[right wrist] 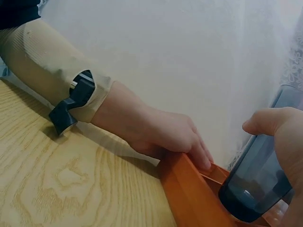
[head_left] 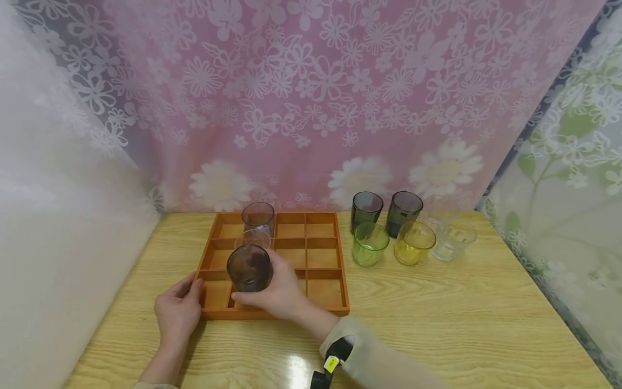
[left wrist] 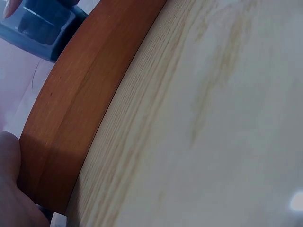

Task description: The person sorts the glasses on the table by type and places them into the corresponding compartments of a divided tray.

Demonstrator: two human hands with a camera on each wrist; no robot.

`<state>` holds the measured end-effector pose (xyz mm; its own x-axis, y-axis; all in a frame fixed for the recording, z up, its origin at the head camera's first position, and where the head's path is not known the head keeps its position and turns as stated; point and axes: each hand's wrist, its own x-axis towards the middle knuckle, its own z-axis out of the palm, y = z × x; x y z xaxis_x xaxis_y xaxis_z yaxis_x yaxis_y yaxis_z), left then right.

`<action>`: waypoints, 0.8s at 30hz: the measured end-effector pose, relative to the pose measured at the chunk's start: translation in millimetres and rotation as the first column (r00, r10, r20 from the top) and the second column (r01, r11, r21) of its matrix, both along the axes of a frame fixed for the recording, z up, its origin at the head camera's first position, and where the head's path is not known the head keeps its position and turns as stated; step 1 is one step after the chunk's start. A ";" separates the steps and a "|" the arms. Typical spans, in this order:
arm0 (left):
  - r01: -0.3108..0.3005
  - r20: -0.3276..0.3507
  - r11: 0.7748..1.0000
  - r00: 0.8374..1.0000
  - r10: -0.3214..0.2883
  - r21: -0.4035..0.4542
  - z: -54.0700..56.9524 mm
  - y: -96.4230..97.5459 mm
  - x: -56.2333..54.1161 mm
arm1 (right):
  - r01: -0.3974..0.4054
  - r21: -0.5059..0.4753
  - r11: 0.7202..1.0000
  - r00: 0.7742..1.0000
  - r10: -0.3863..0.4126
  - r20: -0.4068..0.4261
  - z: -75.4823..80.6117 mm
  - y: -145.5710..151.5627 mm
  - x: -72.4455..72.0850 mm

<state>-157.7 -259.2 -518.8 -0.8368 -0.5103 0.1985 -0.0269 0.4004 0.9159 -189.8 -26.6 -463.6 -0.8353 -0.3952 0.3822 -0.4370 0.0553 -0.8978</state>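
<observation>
My right hand (head_left: 282, 289) grips a dark grey-blue glass tumbler (head_left: 248, 265), thumb on the near side. The tumbler is tilted over the front row of a divided wooden tray (head_left: 344, 286), second column from the left; whether its base touches the tray I cannot tell. At the tray's front left corner, my left hand (head_left: 178, 310) holds the rim, its fingers (right wrist: 201, 153) hooked over the wall. A bluish-purple glass (head_left: 258, 215) stands in the back row, second column. In front of it is a clear glass (head_left: 253, 238), largely hidden by the held tumbler.
Right of the tray stand two dark tumblers (head_left: 366, 208) (head_left: 405, 210), a green glass (head_left: 370, 246), a yellow glass (head_left: 414, 243) and clear glasses (head_left: 453, 241). A pink flowered curtain (head_left: 301, 108) hangs behind the wooden table (head_left: 437, 319). Pale curtains border both sides.
</observation>
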 end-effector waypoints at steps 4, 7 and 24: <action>-0.009 0.012 1.000 1.000 0.009 -0.003 -0.9 1.3 -0.9 | -0.004 0.008 1.000 1.000 0.004 -0.004 -3.6 -2.6 1.0; -0.010 0.019 1.000 1.000 0.010 -0.009 -1.6 1.5 -1.3 | 0.001 0.020 1.000 1.000 -0.001 -0.002 -7.2 -4.0 1.6; -0.022 0.008 0.999 1.000 0.022 -0.033 -2.8 -0.4 -1.0 | 0.019 0.160 0.987 1.000 -0.017 -0.017 -23.4 -4.3 -2.7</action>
<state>-158.7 -259.6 -521.6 -0.8271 -0.5218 0.2088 -0.0433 0.4296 0.9020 -192.5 -30.9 -487.0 -0.8372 -0.4375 0.3281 -0.4486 0.2062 -0.8696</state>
